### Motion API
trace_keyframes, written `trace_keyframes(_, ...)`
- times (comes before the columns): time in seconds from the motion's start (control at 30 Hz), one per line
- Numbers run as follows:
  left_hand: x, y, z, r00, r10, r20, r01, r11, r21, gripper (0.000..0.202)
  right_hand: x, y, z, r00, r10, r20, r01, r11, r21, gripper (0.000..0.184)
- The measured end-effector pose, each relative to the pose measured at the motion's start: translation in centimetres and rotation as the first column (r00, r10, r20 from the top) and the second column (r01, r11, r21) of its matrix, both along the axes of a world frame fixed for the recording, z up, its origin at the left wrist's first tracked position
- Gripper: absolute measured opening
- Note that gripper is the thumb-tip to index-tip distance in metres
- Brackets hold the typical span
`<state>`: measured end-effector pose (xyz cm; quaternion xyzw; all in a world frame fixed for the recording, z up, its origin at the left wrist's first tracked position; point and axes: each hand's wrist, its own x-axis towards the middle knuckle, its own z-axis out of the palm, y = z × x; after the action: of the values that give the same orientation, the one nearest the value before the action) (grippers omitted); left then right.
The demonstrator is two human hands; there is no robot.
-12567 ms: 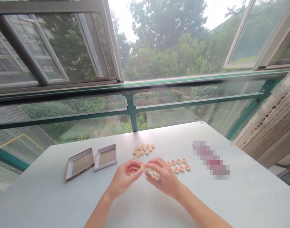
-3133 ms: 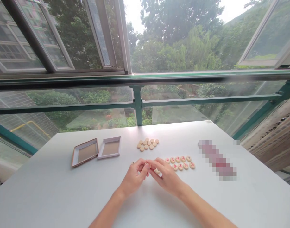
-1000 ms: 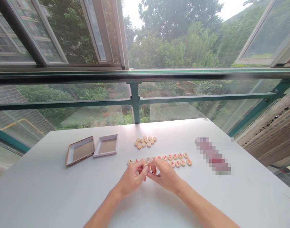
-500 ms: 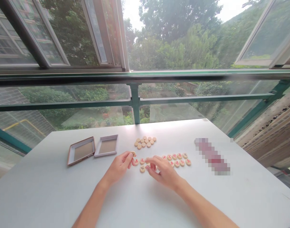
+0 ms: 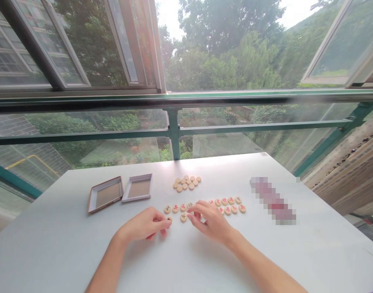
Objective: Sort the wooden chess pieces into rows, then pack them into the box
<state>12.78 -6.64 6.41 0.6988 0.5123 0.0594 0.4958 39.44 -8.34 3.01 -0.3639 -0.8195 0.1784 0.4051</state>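
My left hand [image 5: 143, 224] is closed, with thumb and fingertips at a round wooden Chinese chess piece [image 5: 169, 220] with a dark character, on or just above the table. Behind it, a black-marked piece [image 5: 167, 208] ends the upper row, beside red-marked pieces [image 5: 175, 208]. My right hand [image 5: 209, 217] hovers low over the middle of the rows, thumb and fingers apart, hiding several pieces. Left of its thumb lies another black-marked piece [image 5: 183, 217]. More face-up pieces [image 5: 227, 210] stretch out to its right in two rows.
A cluster of blank-side-up pieces [image 5: 188, 182] lies farther back. Two shallow open box halves [image 5: 104, 194] stand at the left. A pixelated pinkish object [image 5: 273, 201] lies at the right. Beyond the white table [image 5: 67, 244] runs a green railing [image 5: 174, 138] with windows.
My left hand has come down toward me with a piece, from behind the upper row to the lower row's left end. The upper row's leftmost piece now shows. My right hand has barely moved.
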Motion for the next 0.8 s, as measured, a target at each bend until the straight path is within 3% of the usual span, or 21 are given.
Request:
trace_keyframes(0.17, -0.2, 0.2, -1.7, 0.998, 0.039, 0.052, -0.027, 0.976, -0.218, 0.061, 0.0, 0.0, 0.0, 1.0, -0.001, 0.011, 0.001, 1.0, 0.018, 0.012)
trace_keyframes(0.37, 0.4, 0.0, -3.2, 0.998, 0.064, -0.017, -0.065, 0.991, -0.119, 0.061, -0.2, 0.0, 0.1, 1.0, 0.012, 0.021, -0.013, 1.0, 0.016, 0.012)
trace_keyframes(0.57, 0.5, -0.1, -2.7, 0.997, 0.07, -0.013, -0.072, 0.985, -0.158, 0.066, -0.2, 0.0, 0.1, 0.997, 0.014, 0.071, -0.014, 1.0, -0.009, 0.013)
trace_keyframes(0.8, 0.9, -0.2, -2.7, 0.999, 0.029, -0.025, -0.031, 0.994, -0.108, 0.061, -0.2, 0.0, 0.2, 0.997, 0.014, 0.08, -0.012, 1.0, -0.027, 0.014)
